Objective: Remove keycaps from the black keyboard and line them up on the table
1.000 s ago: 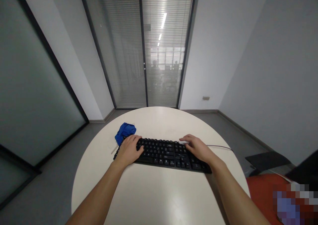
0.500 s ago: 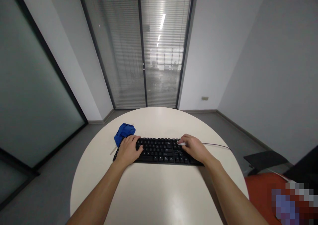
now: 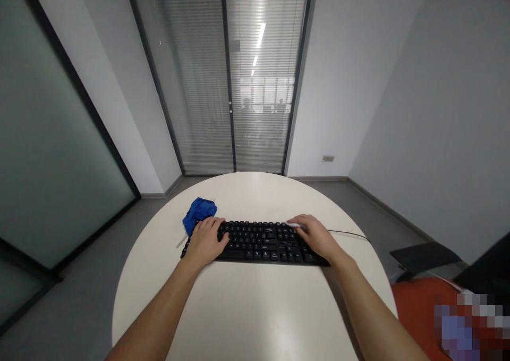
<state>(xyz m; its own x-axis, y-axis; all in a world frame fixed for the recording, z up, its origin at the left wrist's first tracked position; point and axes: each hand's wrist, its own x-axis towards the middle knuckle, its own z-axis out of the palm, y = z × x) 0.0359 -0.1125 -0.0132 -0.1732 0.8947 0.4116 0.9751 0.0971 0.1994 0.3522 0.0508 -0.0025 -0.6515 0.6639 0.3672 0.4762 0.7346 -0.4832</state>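
keyboard: the black keyboard (image 3: 258, 241) lies on the round white table (image 3: 247, 308), just below the middle of the frame.
long axis: runs left to right across the frame, its right end tilted slightly toward the bottom.
left hand: the left hand (image 3: 205, 240) lies palm down on the keyboard's left end, fingers loosely spread, gripping nothing.
right hand: the right hand (image 3: 314, 237) covers the right end, fingers lightly curled; a small pale thing shows at the fingertips, too small to tell whether it is pinched.
nearer hand: neither; each touches its own end, the middle keys bare between them.
cloth: a crumpled blue cloth (image 3: 198, 212) lies just up-left of the left hand.
cable: a thin cable (image 3: 350, 234) runs rightward from behind the right hand.
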